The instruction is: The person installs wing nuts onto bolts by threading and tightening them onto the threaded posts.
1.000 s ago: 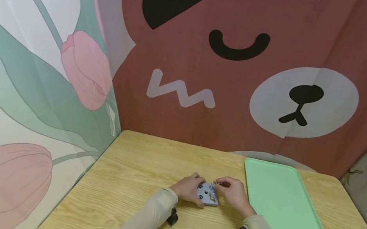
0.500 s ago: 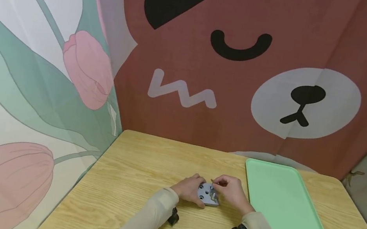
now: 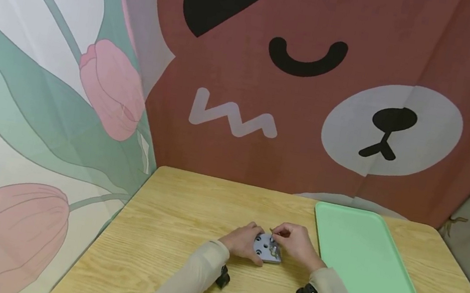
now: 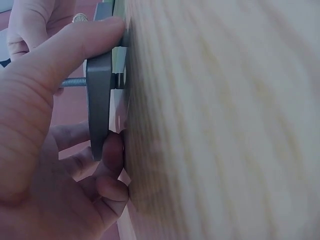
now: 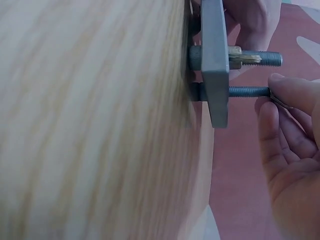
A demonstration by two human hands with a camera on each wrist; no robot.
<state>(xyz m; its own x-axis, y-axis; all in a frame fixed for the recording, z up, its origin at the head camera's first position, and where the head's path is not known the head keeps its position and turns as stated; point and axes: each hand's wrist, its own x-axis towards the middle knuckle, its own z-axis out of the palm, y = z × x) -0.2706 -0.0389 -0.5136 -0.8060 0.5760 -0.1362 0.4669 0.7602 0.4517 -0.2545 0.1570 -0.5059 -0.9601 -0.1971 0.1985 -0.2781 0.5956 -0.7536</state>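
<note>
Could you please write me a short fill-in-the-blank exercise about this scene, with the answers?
The left hand grips a plate colored ____.
In the right wrist view, the right hand pinches a small metal piece at the tip of one of ____ protruding bolt shafts.
The color of the tray on the table is ____.
Missing words: grey; two; green.

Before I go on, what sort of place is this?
Probably a small curtained-off work area, though I can't be sure: there's a wood-grain table, a bear-print hanging behind it, and a gray plate with threaded bolts.
</note>
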